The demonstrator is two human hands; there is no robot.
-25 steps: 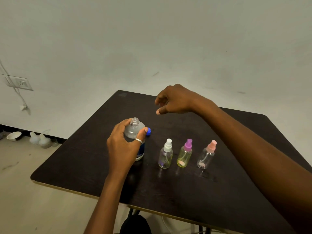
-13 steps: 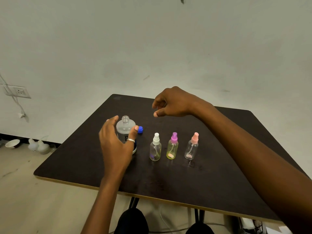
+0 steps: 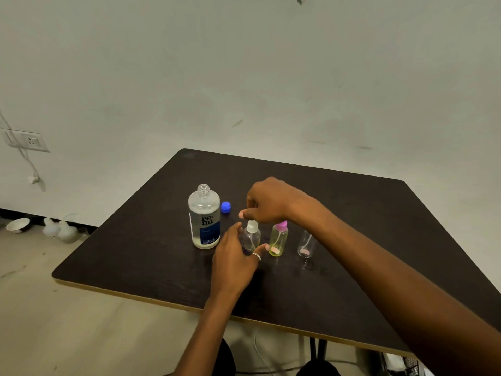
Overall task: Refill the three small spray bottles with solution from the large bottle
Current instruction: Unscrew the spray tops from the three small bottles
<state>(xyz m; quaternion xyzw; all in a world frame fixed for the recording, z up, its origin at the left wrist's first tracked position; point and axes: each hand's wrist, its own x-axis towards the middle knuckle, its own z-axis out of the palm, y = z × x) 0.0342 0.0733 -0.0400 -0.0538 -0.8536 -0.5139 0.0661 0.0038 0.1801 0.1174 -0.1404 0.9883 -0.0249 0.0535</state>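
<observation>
The large clear bottle [image 3: 204, 218] with a blue label stands open on the dark table [image 3: 162, 240], its blue cap [image 3: 225, 207] lying just right of it. Three small spray bottles stand in a row to the right: white-capped [image 3: 252, 234], purple-capped yellow-green [image 3: 278, 240], and a clear one [image 3: 305, 245] whose top is hidden by my right forearm. My left hand [image 3: 233, 261] curls round the white-capped bottle, thumb on its right side. My right hand [image 3: 268, 202] hovers with curled fingers just above that bottle's white spray head.
The table's near edge [image 3: 162, 302] runs close to my body. A wall socket with a cable [image 3: 29, 141] is on the left wall. On the floor at the left stand a white bowl [image 3: 17, 224] and pale bottles [image 3: 61, 230].
My left hand let go of the large bottle and moved right to the white-capped spray bottle. My right hand came down and toward me to just over its spray head.
</observation>
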